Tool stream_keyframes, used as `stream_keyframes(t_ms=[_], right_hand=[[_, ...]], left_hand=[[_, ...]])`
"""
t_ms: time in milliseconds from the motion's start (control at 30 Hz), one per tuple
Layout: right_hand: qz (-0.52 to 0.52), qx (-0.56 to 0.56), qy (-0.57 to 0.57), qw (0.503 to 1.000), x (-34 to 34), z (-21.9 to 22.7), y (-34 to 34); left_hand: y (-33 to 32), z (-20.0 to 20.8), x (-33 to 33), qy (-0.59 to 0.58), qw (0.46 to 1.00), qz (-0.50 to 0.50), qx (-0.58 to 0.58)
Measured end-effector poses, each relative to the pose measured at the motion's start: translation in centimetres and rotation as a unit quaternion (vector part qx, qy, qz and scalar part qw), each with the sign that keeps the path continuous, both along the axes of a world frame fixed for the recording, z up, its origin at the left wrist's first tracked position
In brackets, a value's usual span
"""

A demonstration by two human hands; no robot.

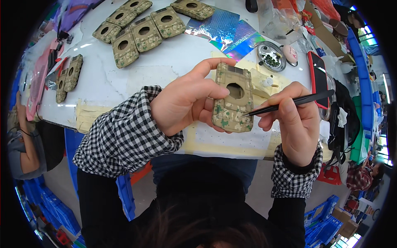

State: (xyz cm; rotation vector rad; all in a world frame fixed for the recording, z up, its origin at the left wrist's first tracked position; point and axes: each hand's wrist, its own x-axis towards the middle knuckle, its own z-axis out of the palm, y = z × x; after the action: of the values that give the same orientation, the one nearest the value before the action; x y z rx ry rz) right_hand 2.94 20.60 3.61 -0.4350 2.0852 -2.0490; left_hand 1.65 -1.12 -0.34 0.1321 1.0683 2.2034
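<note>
My left hand point(186, 97) grips a camouflage-patterned model tank hull point(233, 118) above the table's near edge, thumb beside the round hole in its top. In my right hand point(295, 120) is a pair of black tweezers point(285, 104), pinched between thumb and fingers. Their tips touch or nearly touch the hull's lower right part; whether they hold a tiny piece I cannot tell. Behind the hull, a small pale part point(268, 82) sits on yellowish tape. A round clear dish point(271, 56) with small dark green pieces stands farther back.
Several similar hulls point(142, 33) lie at the back left, and two smaller camouflage parts point(68, 78) at the far left. Shiny iridescent sheets point(235, 35) lie at the back. A red-cased phone point(318, 76) is at the right. Another person's arm point(27, 144) shows at the left.
</note>
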Motion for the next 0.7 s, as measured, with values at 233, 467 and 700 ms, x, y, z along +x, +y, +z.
stream_keyframes(t_ms=[233,467,700], right_hand=[[0.033,-0.039,-0.026,0.998,-0.42,-0.41,0.32],[0.024,-0.038,-0.030,0.999,-0.55,-0.51,0.16],[0.025,-0.031,-0.026,0.999,-0.68,-0.68,0.28]], left_hand=[[0.02,0.29,0.23,-0.003,1.000,0.003,-0.010],[0.00,0.24,0.21,-0.004,1.000,-0.002,-0.008],[0.02,0.33,0.20,-0.003,1.000,-0.003,-0.011]])
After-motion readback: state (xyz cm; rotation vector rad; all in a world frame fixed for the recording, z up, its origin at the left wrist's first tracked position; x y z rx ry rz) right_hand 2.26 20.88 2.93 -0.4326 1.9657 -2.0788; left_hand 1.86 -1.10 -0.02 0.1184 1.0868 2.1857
